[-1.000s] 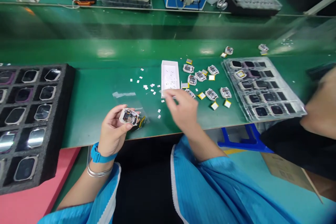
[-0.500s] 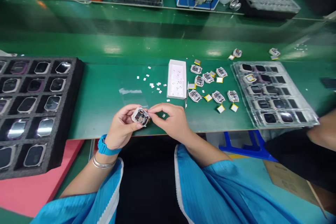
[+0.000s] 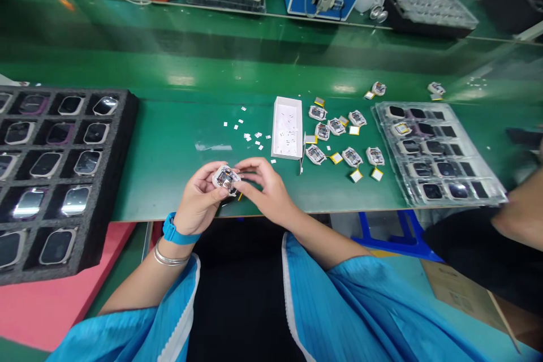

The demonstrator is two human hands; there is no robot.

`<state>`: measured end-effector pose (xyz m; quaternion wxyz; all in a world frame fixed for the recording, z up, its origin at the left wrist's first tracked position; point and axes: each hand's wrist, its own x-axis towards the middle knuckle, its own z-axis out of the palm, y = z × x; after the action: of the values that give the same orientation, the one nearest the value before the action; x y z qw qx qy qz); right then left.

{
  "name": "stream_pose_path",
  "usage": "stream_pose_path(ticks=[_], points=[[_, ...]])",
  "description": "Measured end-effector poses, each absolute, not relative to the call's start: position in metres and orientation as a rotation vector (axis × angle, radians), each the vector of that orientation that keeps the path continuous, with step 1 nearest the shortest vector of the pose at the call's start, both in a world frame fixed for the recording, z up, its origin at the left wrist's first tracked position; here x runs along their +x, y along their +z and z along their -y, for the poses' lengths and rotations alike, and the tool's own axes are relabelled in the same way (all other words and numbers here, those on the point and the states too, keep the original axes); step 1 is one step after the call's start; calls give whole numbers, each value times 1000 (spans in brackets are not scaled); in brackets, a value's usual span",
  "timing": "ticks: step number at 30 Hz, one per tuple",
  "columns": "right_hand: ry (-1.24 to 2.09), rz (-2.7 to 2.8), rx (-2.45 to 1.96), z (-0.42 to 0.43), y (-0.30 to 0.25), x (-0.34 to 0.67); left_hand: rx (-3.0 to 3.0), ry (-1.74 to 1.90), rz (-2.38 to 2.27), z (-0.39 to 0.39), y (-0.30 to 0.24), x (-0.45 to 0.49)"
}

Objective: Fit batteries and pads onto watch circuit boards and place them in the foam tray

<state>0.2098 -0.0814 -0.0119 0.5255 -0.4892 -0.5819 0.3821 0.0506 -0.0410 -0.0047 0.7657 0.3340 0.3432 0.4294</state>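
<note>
Left hand point(image 3: 198, 198) pinches small white open-backed watch module point(image 3: 225, 177) by its rim near green bench's point(image 3: 169, 141) front edge; right hand point(image 3: 265, 186) fingertips pinch its far side — light, fragile, hold frame only.

**Green bench, laid out with parts**

The green bench point(image 3: 169, 141) carries a black foam tray point(image 3: 125, 124) of watch faces at its left end. Near the middle stands an open white box point(image 3: 276, 124), with small white bits point(image 3: 250, 136) scattered just left of it. Loose watch modules point(image 3: 352, 156) lie to its right, beside a clear plastic tray point(image 3: 500, 195).
</note>
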Motion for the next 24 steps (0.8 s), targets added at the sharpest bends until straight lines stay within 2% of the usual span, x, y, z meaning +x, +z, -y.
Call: stream_pose_path(ticks=[3, 5, 8, 11, 14, 18, 24], points=[[1595, 1014, -977, 85, -22, 211, 696, 912, -709, 39, -1, 46], [1742, 865, -967, 90, -24, 215, 697, 903, -699, 37, 0, 42], [1440, 946, -1057, 96, -13, 225, 677, 853, -693, 35, -1, 39], [982, 1343, -1091, 93, 12, 232, 645, 741, -668, 37, -4, 39], [704, 1701, -1052, 83, 32, 234, 615, 610, -601, 40, -7, 41], [610, 1811, -1095, 70, 32, 230, 570, 528, -541, 42, -7, 40], [533, 1864, -1186, 61, 16, 221, 658, 560, -753, 37, -4, 42]])
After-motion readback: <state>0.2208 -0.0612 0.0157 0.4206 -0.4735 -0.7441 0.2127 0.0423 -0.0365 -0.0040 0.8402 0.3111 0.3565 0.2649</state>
